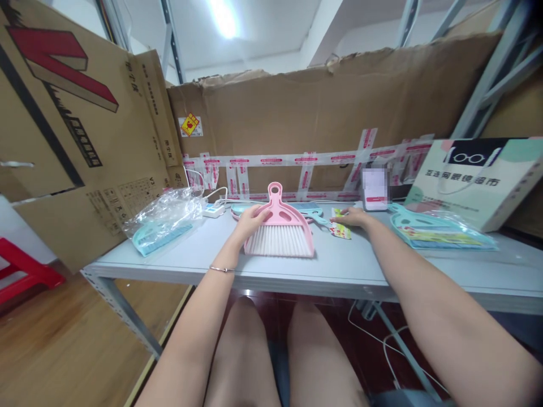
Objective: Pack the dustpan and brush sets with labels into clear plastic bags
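Observation:
My left hand (251, 224) grips the left side of a pink dustpan (283, 211), its thumb lying across the front. A pink-edged brush with white bristles (278, 242) sits against the dustpan, bristles facing me. At the table's middle right, my right hand (355, 217) has its fingertips closed on a small yellow-green printed card (340, 230). Behind the pink set lies a light-blue brush and dustpan (311, 210), partly hidden, with its handle pointing toward the card.
A plastic-wrapped blue dustpan set (161, 237) lies left; another bagged set (443, 232) lies right. A phone (375, 189) stands at the back beside a printed box (475, 181). A white power strip (213, 210) is at back left. Cardboard (275, 118) walls the table.

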Tool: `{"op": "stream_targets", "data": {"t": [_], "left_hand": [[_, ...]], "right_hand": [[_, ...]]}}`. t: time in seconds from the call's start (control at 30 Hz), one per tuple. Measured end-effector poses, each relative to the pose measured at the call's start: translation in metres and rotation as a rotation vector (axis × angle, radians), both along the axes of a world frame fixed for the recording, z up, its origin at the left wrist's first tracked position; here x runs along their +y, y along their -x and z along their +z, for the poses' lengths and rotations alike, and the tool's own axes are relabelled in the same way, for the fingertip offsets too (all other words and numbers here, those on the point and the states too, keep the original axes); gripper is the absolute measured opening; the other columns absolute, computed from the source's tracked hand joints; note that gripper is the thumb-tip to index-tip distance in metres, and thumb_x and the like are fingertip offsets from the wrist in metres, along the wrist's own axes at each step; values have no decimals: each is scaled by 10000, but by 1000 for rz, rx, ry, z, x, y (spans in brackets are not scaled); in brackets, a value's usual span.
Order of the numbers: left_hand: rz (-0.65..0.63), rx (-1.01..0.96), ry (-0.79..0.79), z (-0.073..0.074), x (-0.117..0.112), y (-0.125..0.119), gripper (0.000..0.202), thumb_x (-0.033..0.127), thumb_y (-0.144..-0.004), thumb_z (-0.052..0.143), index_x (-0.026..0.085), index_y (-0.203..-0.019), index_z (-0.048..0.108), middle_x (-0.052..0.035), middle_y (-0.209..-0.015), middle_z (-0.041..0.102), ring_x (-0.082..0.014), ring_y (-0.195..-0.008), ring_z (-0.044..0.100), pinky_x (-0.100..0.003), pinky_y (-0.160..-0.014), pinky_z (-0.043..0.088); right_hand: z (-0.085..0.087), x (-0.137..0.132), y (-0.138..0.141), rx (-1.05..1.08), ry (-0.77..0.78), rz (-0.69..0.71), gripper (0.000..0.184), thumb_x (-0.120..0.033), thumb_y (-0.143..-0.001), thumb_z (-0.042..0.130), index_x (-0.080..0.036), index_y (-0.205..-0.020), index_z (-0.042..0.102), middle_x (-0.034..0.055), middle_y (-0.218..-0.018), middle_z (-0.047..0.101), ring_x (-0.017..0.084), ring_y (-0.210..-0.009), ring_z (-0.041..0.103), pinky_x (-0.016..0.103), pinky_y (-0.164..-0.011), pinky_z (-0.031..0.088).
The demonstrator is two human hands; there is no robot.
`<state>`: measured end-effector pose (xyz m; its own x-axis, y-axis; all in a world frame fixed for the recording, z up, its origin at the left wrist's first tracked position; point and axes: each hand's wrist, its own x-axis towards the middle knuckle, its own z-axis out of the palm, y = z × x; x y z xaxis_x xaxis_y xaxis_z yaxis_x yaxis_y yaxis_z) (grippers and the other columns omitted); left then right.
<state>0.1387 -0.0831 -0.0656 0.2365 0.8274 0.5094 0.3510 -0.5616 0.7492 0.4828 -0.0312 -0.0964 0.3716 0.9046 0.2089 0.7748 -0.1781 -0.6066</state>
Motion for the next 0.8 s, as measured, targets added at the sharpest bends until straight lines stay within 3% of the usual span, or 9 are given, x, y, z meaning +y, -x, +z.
{"op": "stream_targets", "data": {"t": [0.1,0.2,0.3,0.4,0.47,0.57,0.63,0.73,0.8], "left_hand": [[-8,-11,9,1,-1,-1,267,377,-817,540,142,-870,655,-64,-893,682,-203,-874,596,-288,-775,430],[-27,-37,31,2,-2,-2,272,392,-807,553,146,-860,657,-57,-873,679,-186,-841,596,-277,-762,428],[-31,-71,52,2,-2,-2,261,387,-792,577,146,-854,660,-58,-858,674,-178,-829,589,-269,-752,423],[-13,-104,72,0,0,-1,238,366,-788,583,141,-817,654,-52,-819,662,-171,-796,578,-262,-721,415],[10,-126,85,-2,2,0,232,362,-784,588,137,-773,644,-42,-766,647,-161,-748,565,-258,-690,408],[38,-162,106,-5,4,0,246,380,-764,612,138,-728,627,-24,-680,612,-147,-679,537,-251,-638,395],[48,-192,117,-7,6,0,279,416,-748,625,141,-708,615,-17,-647,591,-142,-657,524,-249,-616,391],[73,-243,126,-9,8,-2,372,505,-754,594,147,-654,575,-8,-610,554,-132,-623,503,-248,-593,389],[97,-271,133,-10,10,-2,443,568,-772,541,154,-617,535,2,-583,518,-123,-594,480,-248,-573,378]], "right_hand": [[3,5,3,33,83,-43,374,-356,-415,847,-168,-594,578,165,-849,642,343,-901,593,446,-780,468],[7,2,0,65,79,-53,344,-300,-438,836,-170,-587,555,115,-710,622,308,-791,605,404,-680,481],[20,-11,-2,95,-26,-50,286,-247,-530,785,-173,-619,524,49,-622,566,243,-706,587,339,-604,466],[45,-31,12,155,-167,-2,263,-306,-646,730,-183,-713,507,3,-620,534,155,-605,541,265,-529,437],[64,-50,32,332,-268,189,273,-370,-687,704,-196,-784,517,-21,-640,544,98,-527,494,213,-471,414],[82,-77,80,877,-430,747,388,-394,-591,786,-213,-851,563,-21,-755,619,65,-538,520,157,-440,417],[82,-90,116,1043,-368,887,427,-358,-529,834,-212,-841,582,-20,-769,654,70,-564,575,147,-465,466],[63,-95,160,1045,-121,747,354,-213,-533,840,-171,-781,590,0,-672,672,88,-514,607,163,-478,523],[46,-91,176,1043,-67,663,318,-132,-555,816,-164,-769,583,5,-645,675,99,-502,618,168,-467,537]]}}
